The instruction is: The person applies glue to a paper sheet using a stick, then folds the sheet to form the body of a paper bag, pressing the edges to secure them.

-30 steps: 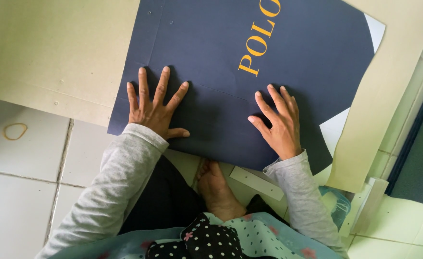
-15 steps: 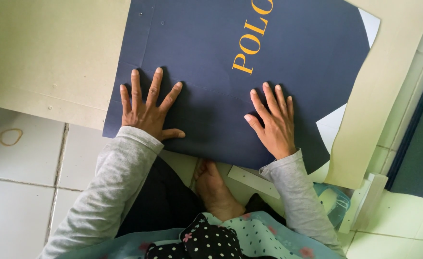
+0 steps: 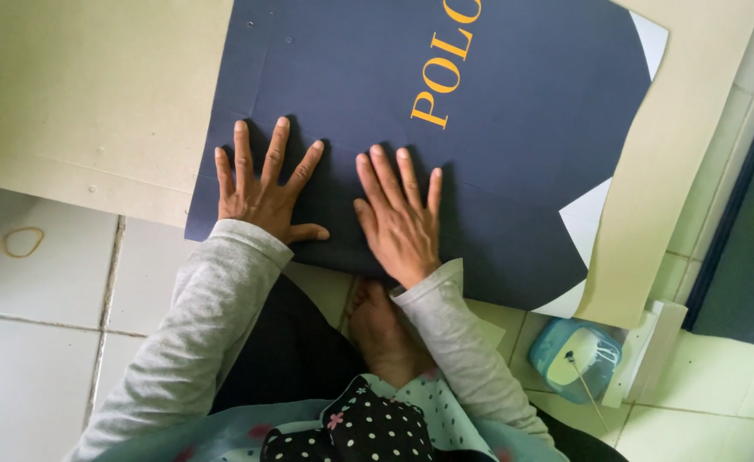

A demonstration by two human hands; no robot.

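A large dark navy sheet with yellow lettering lies flat over beige cardboard on the floor. My left hand rests palm down on the sheet's near left part, fingers spread. My right hand presses flat on the sheet just to the right of the left hand, fingers together and pointing away from me. Neither hand holds anything. Grey sleeves cover both forearms.
A light blue tub with white paste and a thin stick stands at the lower right. Another dark sheet lies at the right edge. A rubber band lies on the white floor tiles at left. My bare foot is below the sheet.
My right hand has slid leftwards across the navy sheet and now lies close beside my left hand. The left hand has hardly moved.
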